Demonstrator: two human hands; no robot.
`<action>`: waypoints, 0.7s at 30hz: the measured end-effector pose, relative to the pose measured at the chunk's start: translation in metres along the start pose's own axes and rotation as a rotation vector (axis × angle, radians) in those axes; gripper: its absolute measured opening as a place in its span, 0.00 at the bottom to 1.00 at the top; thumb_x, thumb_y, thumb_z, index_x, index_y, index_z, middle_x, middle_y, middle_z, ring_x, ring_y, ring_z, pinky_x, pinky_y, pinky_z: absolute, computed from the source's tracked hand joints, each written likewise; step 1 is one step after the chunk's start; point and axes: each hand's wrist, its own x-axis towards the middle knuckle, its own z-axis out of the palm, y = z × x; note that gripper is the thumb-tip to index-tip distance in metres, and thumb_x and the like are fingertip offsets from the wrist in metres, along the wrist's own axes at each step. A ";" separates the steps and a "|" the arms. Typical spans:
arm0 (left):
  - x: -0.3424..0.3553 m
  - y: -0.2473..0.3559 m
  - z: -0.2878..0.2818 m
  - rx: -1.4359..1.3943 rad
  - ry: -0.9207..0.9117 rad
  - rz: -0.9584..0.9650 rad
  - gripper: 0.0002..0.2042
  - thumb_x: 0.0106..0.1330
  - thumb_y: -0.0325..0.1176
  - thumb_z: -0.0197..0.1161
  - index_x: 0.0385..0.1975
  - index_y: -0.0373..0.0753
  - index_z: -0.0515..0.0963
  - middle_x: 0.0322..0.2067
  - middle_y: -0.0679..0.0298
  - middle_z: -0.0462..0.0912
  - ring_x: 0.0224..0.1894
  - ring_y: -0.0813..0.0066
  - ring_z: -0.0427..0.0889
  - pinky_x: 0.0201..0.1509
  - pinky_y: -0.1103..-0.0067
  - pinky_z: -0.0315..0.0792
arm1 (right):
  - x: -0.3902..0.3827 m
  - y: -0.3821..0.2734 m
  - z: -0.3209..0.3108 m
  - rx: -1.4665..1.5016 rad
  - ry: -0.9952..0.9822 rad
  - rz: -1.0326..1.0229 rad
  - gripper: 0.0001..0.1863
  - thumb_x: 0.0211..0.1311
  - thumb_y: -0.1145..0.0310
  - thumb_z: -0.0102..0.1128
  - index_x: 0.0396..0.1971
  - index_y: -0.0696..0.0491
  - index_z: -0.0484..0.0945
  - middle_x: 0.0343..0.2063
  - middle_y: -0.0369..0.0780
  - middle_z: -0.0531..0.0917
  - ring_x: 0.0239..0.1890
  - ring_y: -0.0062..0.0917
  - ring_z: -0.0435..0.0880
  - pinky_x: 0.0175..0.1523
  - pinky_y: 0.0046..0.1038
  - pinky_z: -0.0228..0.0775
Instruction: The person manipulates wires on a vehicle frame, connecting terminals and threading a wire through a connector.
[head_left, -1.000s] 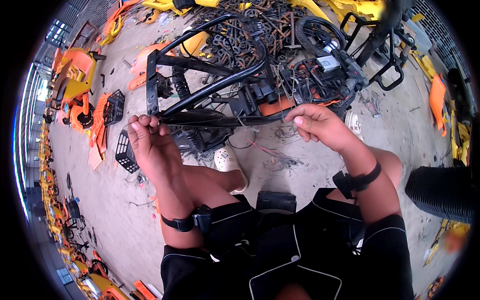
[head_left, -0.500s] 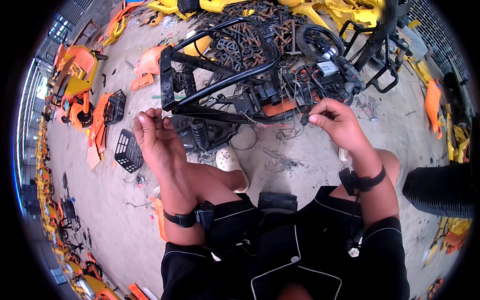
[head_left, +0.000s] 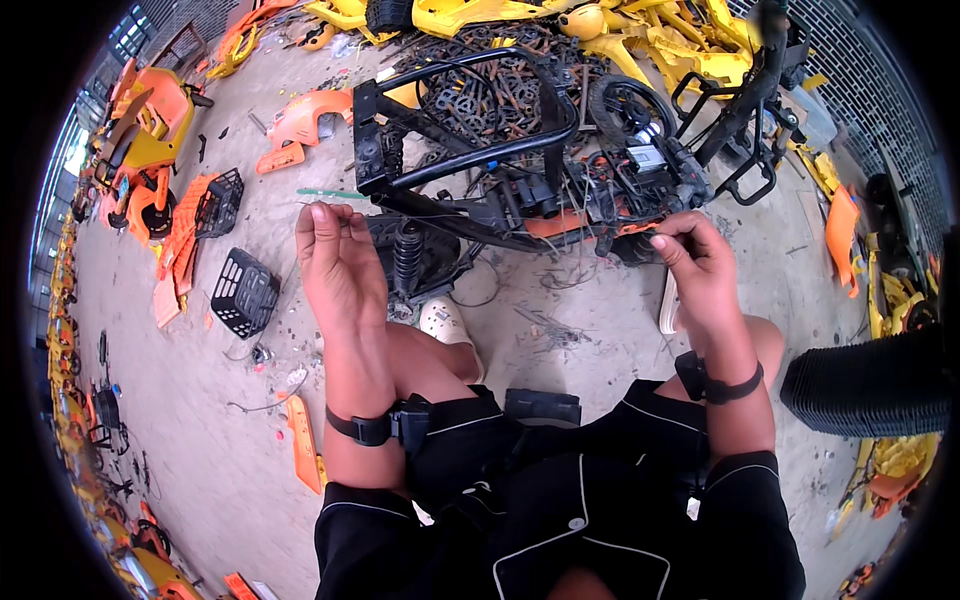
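A black scooter frame [head_left: 470, 158] with a shock absorber [head_left: 407, 258] lies tilted in front of me. Just left of the frame's squared end is my left hand [head_left: 340, 262], palm turned up, its thumb and fingers pinched on a thin dark wire [head_left: 352, 214]. My right hand [head_left: 703, 262] is closed in a pinch beside the exposed wiring and mechanical parts [head_left: 640, 185] at the frame's right. What sits between its fingertips is too small to make out. Both wrists carry black straps.
Behind the frame lie a heap of rusty metal parts [head_left: 490, 95], a wheel [head_left: 632, 108] and yellow panels [head_left: 690, 45]. Black crates [head_left: 245, 293] and orange pieces [head_left: 305, 445] are on the floor at left. A black ribbed stack [head_left: 865, 380] stands at right. Wire scraps litter the floor.
The view has shifted a little. Both hands sit slightly further right in it, and the frame's left end appears further right and higher. Both hands keep their pinch.
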 end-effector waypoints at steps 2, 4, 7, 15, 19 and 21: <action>-0.003 -0.001 0.001 -0.047 0.020 -0.027 0.06 0.69 0.33 0.63 0.41 0.41 0.76 0.35 0.66 0.80 0.41 0.76 0.77 0.50 0.79 0.71 | -0.002 -0.010 -0.003 0.133 0.011 0.041 0.04 0.64 0.75 0.64 0.35 0.56 0.77 0.32 0.31 0.79 0.32 0.12 0.73 0.39 0.17 0.67; -0.004 -0.003 0.004 -0.094 0.015 -0.063 0.08 0.70 0.34 0.62 0.43 0.40 0.76 0.35 0.66 0.79 0.41 0.77 0.76 0.50 0.79 0.70 | -0.003 -0.015 -0.008 0.220 0.015 0.040 0.04 0.64 0.74 0.64 0.35 0.56 0.77 0.32 0.31 0.79 0.32 0.11 0.73 0.38 0.16 0.66; -0.005 -0.004 0.008 -0.148 -0.007 -0.115 0.11 0.70 0.36 0.62 0.45 0.39 0.75 0.35 0.67 0.78 0.39 0.77 0.75 0.48 0.80 0.70 | 0.000 -0.011 -0.011 0.057 -0.068 0.055 0.04 0.64 0.74 0.64 0.35 0.56 0.78 0.30 0.31 0.78 0.31 0.11 0.72 0.37 0.17 0.65; 0.003 -0.005 0.001 -0.125 0.005 -0.081 0.16 0.70 0.39 0.61 0.49 0.36 0.71 0.35 0.67 0.75 0.40 0.76 0.72 0.47 0.80 0.69 | 0.013 0.010 -0.016 -0.180 -0.383 0.099 0.06 0.66 0.71 0.62 0.38 0.58 0.79 0.31 0.36 0.81 0.34 0.18 0.77 0.41 0.23 0.70; 0.003 -0.002 0.002 -0.108 -0.006 -0.063 0.16 0.70 0.41 0.62 0.49 0.38 0.70 0.36 0.68 0.73 0.39 0.77 0.71 0.46 0.80 0.68 | 0.017 0.021 -0.019 -0.060 -0.402 0.090 0.06 0.66 0.72 0.62 0.38 0.58 0.80 0.32 0.36 0.82 0.37 0.18 0.79 0.45 0.24 0.72; 0.003 -0.002 0.002 -0.082 -0.011 -0.048 0.15 0.70 0.41 0.61 0.46 0.38 0.71 0.35 0.68 0.73 0.38 0.77 0.71 0.44 0.81 0.68 | 0.020 0.025 -0.020 0.006 -0.411 0.091 0.06 0.66 0.72 0.62 0.38 0.58 0.80 0.31 0.35 0.82 0.37 0.18 0.79 0.45 0.24 0.71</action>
